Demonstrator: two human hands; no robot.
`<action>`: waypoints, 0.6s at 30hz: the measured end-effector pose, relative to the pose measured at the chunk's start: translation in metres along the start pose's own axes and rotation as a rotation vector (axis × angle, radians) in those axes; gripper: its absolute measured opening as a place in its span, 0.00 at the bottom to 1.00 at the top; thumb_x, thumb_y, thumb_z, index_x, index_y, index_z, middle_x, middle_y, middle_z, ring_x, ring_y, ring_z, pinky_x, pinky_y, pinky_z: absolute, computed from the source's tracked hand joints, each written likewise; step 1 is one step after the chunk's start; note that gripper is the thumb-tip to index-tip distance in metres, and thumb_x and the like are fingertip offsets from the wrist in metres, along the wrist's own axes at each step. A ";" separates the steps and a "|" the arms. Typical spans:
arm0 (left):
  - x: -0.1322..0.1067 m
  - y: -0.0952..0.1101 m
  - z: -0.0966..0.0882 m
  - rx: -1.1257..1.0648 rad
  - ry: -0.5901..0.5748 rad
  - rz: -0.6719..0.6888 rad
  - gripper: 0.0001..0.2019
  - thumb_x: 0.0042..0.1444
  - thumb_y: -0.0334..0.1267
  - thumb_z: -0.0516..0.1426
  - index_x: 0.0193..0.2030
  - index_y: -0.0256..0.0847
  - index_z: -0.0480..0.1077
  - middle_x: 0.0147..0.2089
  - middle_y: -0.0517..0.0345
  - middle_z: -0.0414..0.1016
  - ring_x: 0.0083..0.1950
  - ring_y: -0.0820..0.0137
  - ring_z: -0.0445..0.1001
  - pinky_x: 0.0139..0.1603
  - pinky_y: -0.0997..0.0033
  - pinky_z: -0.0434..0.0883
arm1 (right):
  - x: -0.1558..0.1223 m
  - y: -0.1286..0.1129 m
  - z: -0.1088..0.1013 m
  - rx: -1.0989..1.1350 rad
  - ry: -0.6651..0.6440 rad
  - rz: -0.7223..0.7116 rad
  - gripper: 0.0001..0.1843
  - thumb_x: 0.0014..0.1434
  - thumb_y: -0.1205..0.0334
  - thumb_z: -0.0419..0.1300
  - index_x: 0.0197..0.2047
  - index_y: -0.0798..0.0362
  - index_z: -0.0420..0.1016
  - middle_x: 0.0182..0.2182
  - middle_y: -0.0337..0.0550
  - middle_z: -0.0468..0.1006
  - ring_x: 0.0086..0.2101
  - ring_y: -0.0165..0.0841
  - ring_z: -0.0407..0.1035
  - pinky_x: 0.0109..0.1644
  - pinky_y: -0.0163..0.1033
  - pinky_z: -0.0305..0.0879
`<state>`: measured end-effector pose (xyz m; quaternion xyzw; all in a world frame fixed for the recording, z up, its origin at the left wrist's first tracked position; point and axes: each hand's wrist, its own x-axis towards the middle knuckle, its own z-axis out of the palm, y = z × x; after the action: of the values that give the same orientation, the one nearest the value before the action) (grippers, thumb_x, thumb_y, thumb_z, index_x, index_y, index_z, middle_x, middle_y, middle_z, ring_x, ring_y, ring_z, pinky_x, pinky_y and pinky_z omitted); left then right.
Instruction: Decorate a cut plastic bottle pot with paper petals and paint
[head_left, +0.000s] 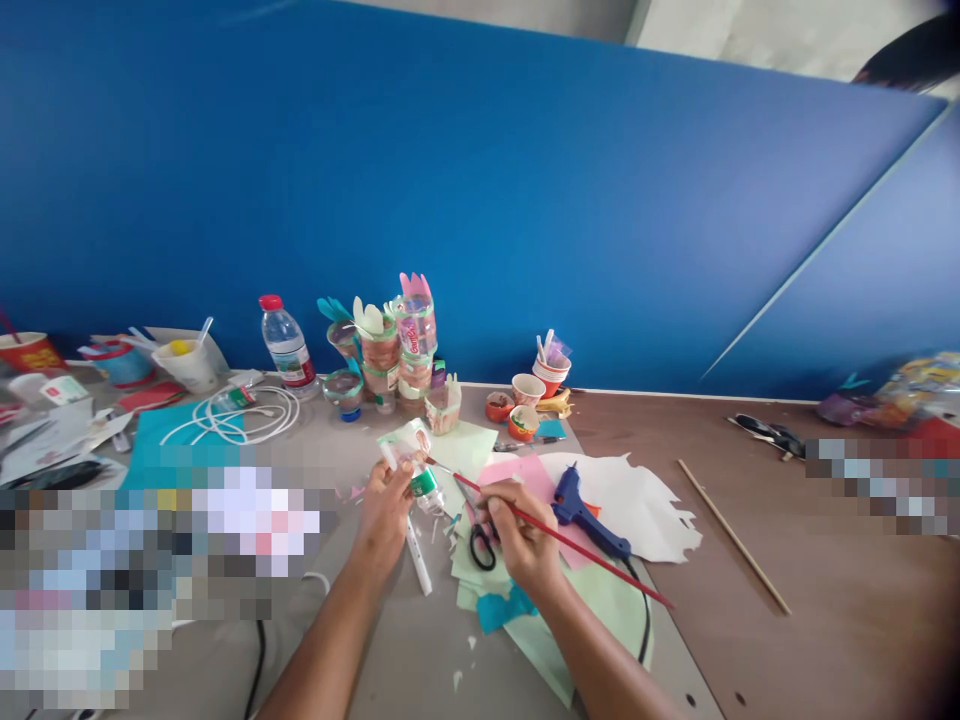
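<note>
R hand (525, 530) pinches a red brush (600, 559), fingers nearly closed, shaft slanting fwd-L; L hand (388, 505), half-curled, grips a clear bottle (426, 487) just L of R hand, brush tip close by, contact unclear from here.

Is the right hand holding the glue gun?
No, the right hand holds the red brush; the glue gun lies on paper nearby.

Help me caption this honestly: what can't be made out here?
All in the head view:
Part of the clear plastic piece: covered by the left hand.
Whether the brush touches it: contact too small to tell.
Where the glue gun's cord leads: hidden behind the right forearm.
Left-front things: masked by pixelation.
Person, top right: cut off by partition and edge.
</note>
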<state>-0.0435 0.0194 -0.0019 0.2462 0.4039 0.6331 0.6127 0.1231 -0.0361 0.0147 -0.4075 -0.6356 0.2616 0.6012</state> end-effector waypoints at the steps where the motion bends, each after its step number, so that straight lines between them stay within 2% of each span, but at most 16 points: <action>1: 0.000 0.001 0.000 -0.008 -0.016 -0.009 0.18 0.43 0.43 0.66 0.40 0.42 0.69 0.41 0.56 0.77 0.37 0.70 0.75 0.40 0.70 0.68 | 0.001 0.000 0.000 0.002 -0.014 -0.022 0.09 0.62 0.67 0.52 0.37 0.53 0.74 0.26 0.42 0.75 0.26 0.30 0.71 0.29 0.35 0.67; 4: -0.003 0.004 0.002 -0.051 -0.060 -0.028 0.15 0.44 0.43 0.65 0.37 0.41 0.70 0.39 0.56 0.77 0.37 0.70 0.74 0.38 0.71 0.68 | 0.003 0.001 0.001 -0.045 -0.031 -0.037 0.09 0.61 0.67 0.53 0.36 0.53 0.75 0.26 0.42 0.75 0.27 0.31 0.71 0.31 0.36 0.68; 9: -0.004 0.008 0.004 -0.096 -0.117 -0.038 0.14 0.45 0.44 0.64 0.35 0.39 0.71 0.37 0.57 0.76 0.37 0.71 0.74 0.40 0.72 0.68 | 0.004 0.005 -0.003 -0.040 0.048 0.027 0.09 0.61 0.65 0.52 0.36 0.53 0.74 0.28 0.43 0.76 0.26 0.31 0.71 0.29 0.35 0.67; 14: -0.004 0.009 0.004 -0.086 -0.129 -0.097 0.13 0.48 0.46 0.62 0.35 0.39 0.73 0.35 0.58 0.76 0.35 0.71 0.73 0.39 0.71 0.69 | 0.004 0.002 -0.002 -0.009 -0.044 0.020 0.09 0.60 0.65 0.53 0.35 0.54 0.75 0.27 0.42 0.75 0.25 0.30 0.70 0.27 0.34 0.66; 18: -0.007 0.013 0.006 -0.100 -0.107 -0.195 0.14 0.50 0.46 0.60 0.37 0.38 0.73 0.35 0.54 0.78 0.36 0.68 0.75 0.38 0.68 0.70 | 0.007 0.002 -0.004 -0.022 0.043 0.081 0.09 0.60 0.65 0.52 0.34 0.53 0.74 0.26 0.42 0.74 0.25 0.30 0.69 0.26 0.33 0.66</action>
<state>-0.0450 0.0150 0.0135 0.2087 0.3606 0.5758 0.7035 0.1278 -0.0293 0.0172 -0.4452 -0.6083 0.2698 0.5991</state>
